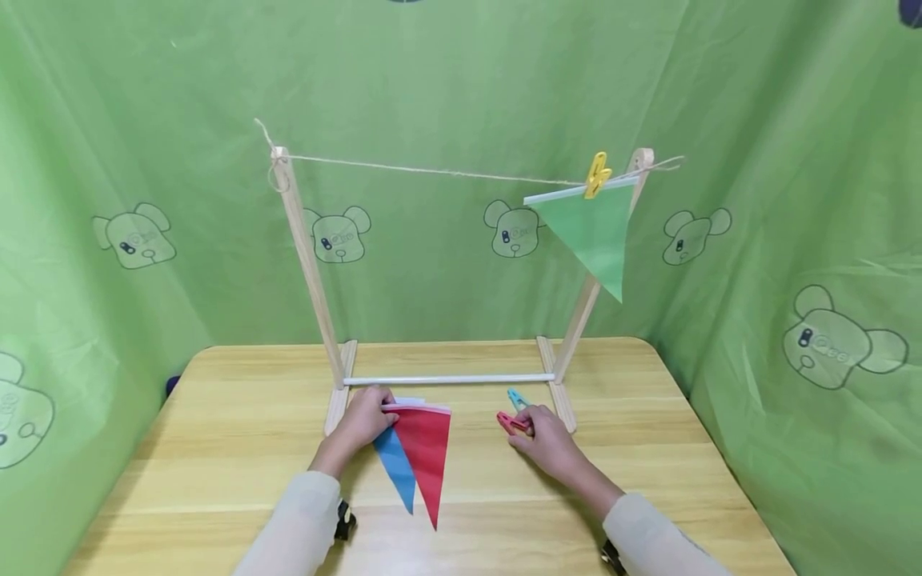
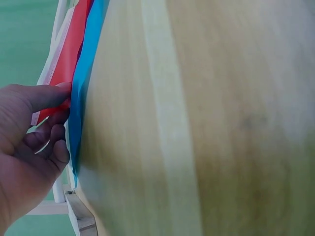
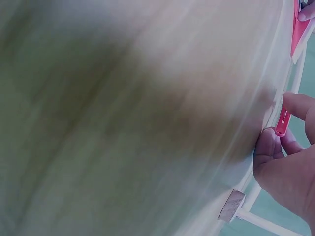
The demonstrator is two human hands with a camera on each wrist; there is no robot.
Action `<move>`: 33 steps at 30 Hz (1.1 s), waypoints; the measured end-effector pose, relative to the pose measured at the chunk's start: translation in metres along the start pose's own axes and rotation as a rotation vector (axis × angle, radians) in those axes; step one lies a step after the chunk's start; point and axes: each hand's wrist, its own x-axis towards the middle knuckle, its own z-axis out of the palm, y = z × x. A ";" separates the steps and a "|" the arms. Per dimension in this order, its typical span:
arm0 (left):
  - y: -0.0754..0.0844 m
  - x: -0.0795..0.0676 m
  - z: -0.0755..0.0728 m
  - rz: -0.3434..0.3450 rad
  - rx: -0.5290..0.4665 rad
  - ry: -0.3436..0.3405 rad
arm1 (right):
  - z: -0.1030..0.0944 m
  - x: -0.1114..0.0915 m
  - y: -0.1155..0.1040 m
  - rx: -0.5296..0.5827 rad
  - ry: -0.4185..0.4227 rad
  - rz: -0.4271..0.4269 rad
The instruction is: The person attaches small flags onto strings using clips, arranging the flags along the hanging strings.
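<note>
My left hand pinches a red triangular pennant by its white-edged top corner, thumb on the red cloth. A blue pennant lies directly behind it, partly covered; whether the fingers hold it too I cannot tell. On the table's right side my right hand grips a red clothespin between thumb and fingers. Just beyond those fingers lies a light-blue clothespin. A green pennant hangs at the right end of a twine line, held by a yellow clothespin.
The twine is tied between two wooden posts, the left post and the right post. A white rod joins their feet low over the wooden table. Green printed curtains surround the table.
</note>
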 end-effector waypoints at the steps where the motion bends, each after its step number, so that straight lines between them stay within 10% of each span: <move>1: 0.000 -0.001 -0.001 0.001 0.000 0.002 | 0.000 0.000 0.000 0.005 -0.001 -0.001; 33: 0.008 -0.011 -0.013 0.006 -0.245 0.083 | -0.029 0.000 -0.014 0.098 0.088 -0.044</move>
